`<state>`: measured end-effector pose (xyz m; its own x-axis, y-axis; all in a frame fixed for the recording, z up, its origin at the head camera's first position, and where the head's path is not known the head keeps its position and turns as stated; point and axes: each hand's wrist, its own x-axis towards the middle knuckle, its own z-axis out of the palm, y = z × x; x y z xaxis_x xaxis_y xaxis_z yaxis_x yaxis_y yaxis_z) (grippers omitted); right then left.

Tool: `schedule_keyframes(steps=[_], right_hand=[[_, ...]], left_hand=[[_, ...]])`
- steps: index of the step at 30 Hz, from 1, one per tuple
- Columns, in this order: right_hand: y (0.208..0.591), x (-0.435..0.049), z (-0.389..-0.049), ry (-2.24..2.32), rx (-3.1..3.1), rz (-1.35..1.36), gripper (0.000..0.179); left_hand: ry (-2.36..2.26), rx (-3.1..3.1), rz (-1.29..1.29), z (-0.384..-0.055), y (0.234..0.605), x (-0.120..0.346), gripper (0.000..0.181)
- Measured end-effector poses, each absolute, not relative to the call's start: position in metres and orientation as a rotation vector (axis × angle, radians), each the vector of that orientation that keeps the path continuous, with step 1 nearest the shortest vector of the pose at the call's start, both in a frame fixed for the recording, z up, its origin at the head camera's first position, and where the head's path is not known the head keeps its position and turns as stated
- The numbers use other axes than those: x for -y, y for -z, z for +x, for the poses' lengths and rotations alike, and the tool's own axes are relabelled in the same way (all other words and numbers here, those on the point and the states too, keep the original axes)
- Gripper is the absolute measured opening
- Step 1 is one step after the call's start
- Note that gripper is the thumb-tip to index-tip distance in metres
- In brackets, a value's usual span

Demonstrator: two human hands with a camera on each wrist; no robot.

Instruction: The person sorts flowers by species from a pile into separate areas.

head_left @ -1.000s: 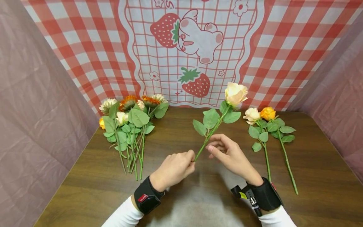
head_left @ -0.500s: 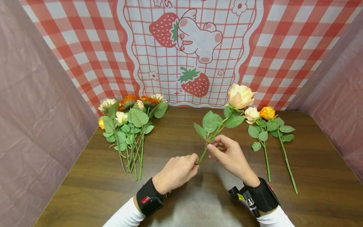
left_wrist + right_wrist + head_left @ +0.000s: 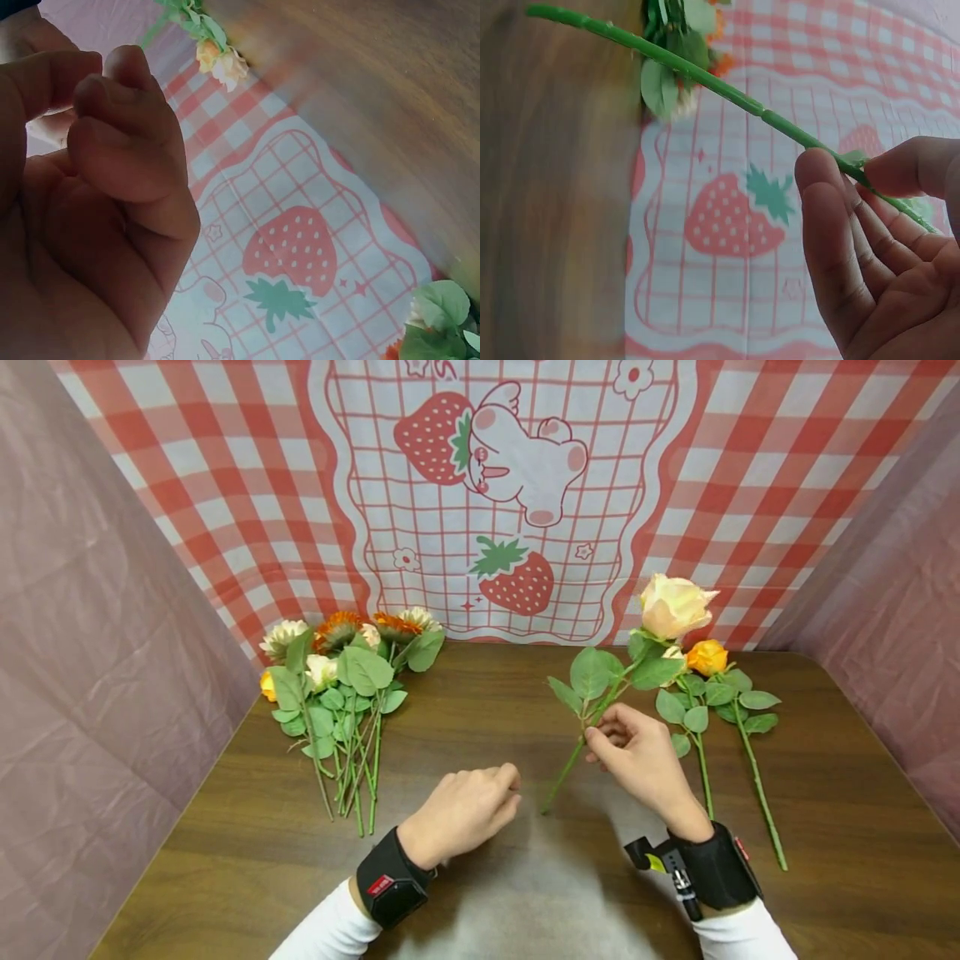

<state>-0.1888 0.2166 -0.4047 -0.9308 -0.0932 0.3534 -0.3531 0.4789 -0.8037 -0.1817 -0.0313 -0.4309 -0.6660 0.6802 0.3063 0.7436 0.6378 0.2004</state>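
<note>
A pale peach rose (image 3: 677,607) on a long green stem is held up in the head view, bloom tilted to the right. My right hand (image 3: 645,756) pinches its stem (image 3: 690,71) between thumb and fingers, just below the leaves. In the right wrist view the bare lower end of the stem sticks out past the fingertips. My left hand (image 3: 468,810) hovers over the table to the left of the stem's end, apart from it. Its fingers (image 3: 124,161) are loosely curled with nothing between them.
On the right of the wooden table (image 3: 465,710) lie an orange rose (image 3: 707,657) and a cream rose (image 3: 672,656), the latter partly behind the held one. A bunch of mixed flowers (image 3: 348,681) lies at the left. A checked cloth (image 3: 247,485) hangs behind.
The left hand has let go of the lower stem. The right hand, beside the stem earlier, now pinches it and has carried the peach rose to the right, toward the two lying roses.
</note>
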Motion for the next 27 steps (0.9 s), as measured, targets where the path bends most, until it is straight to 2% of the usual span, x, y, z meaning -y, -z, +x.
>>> schedule_keyframes(steps=[17,27], right_hand=[[0.399,-0.297,-0.197,-1.045,2.691,0.128,0.029],[0.415,-0.333,-0.205,-0.809,2.889,0.095,0.023]], left_hand=[[0.455,2.685,-1.153,-0.185,0.429,0.036,0.009],[0.452,2.67,-1.1,-0.188,0.424,0.043,0.009]])
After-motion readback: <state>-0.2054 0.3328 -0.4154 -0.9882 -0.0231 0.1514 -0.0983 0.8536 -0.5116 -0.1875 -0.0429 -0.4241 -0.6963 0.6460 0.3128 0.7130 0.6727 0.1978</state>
